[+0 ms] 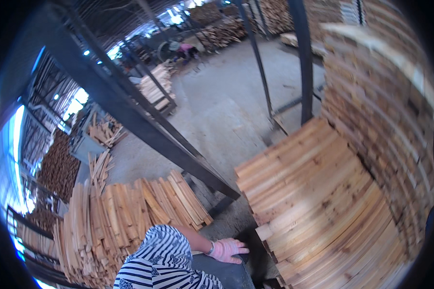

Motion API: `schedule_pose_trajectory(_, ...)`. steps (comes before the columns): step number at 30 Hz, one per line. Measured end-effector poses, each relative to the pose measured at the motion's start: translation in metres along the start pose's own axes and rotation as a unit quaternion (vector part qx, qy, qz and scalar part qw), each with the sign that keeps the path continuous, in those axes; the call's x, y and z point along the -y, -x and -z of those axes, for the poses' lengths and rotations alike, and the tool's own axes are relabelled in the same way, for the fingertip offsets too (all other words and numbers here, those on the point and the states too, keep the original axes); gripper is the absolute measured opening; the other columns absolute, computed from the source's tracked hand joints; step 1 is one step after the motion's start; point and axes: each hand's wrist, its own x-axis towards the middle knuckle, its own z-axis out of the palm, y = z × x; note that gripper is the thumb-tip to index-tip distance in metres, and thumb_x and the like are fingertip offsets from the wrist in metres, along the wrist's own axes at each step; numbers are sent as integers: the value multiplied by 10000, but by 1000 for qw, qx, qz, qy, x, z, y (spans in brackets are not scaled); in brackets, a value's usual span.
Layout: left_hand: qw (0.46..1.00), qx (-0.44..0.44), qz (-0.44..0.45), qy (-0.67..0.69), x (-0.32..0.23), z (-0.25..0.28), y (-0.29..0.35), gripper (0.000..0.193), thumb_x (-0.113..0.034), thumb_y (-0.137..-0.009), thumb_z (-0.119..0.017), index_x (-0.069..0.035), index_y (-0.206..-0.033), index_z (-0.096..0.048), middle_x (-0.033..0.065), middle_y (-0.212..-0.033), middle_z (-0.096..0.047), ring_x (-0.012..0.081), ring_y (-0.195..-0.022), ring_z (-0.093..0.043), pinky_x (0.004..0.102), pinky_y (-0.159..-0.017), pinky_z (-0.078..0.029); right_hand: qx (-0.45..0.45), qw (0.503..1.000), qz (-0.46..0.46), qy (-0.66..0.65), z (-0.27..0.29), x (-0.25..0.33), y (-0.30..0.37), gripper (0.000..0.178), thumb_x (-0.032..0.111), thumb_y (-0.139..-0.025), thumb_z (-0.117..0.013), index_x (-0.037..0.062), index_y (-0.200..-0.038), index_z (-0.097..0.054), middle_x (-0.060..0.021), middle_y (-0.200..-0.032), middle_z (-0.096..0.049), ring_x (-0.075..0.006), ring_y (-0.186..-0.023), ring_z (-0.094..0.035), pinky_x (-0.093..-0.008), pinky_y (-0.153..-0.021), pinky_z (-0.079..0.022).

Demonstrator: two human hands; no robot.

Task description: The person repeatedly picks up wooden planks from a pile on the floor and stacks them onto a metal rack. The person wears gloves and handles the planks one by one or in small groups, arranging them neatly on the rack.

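My left hand, in a pink glove, lies with its fingers stretched out on a dark grey surface near the lower edge. Nothing shows in its grasp. The arm above it wears a black-and-white striped sleeve. To the hand's right, across a dark gap, is a broad stack of flat wooden boards laid side by side. On its left sits a looser pile of narrow wooden strips. My right hand is out of the picture.
A slanting dark metal post crosses ahead, and an upright one stands beyond the boards. A tall wall of stacked wood rises at the right. Farther off, a person in pink bends near a wood pile on the concrete floor.
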Motion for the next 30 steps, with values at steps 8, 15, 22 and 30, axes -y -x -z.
schedule_pose_trajectory(8, 927, -61, 370, 16, -124, 13, 104, 539, -538, -810, -591, -180, -1208, -646, 172, -1192, -605, 366, -1180, -571, 599, -971, -422, 63, 991, -47, -109, 18, 130, -46, 441, 284, -986, -548, 23, -1343, -555, -213, -1306, -587, -389, -1208, -554, -439, -1053, -446)
schedule_pose_trajectory(15, 963, -87, 149, 205, -90, 17, 198, 428, -271, -992, -450, -60, -1354, -538, 138, -1381, -565, 283, -1299, -530, 359, -1077, -416, -69, 958, 279, 0, 96, 341, -149, 597, 306, -956, -644, -11, -1421, -446, -207, -1366, -532, -357, -1258, -523, -459, -1068, -445)
schedule_pose_trajectory(22, 895, -262, 281, 227, 2, 61, 274, 300, -210, -856, -598, -31, -1096, -592, 201, -1121, -661, 377, -1152, -608, 440, -976, -490, -323, 828, 455, -49, 175, 593, -312, 905, 444, -953, -648, -60, -1549, -190, -267, -1529, -357, -389, -1403, -400, -477, -1157, -348)
schedule_pose_trajectory(30, 785, -365, 400, 302, 41, 50, 373, 396, -346, -944, -497, -89, -1224, -608, 223, -1222, -640, 419, -1154, -593, 481, -969, -469, -407, 824, 383, -95, 136, 660, -383, 803, 122, -833, -502, -35, -1564, -208, -326, -1528, -322, -439, -1372, -418, -484, -1153, -345)
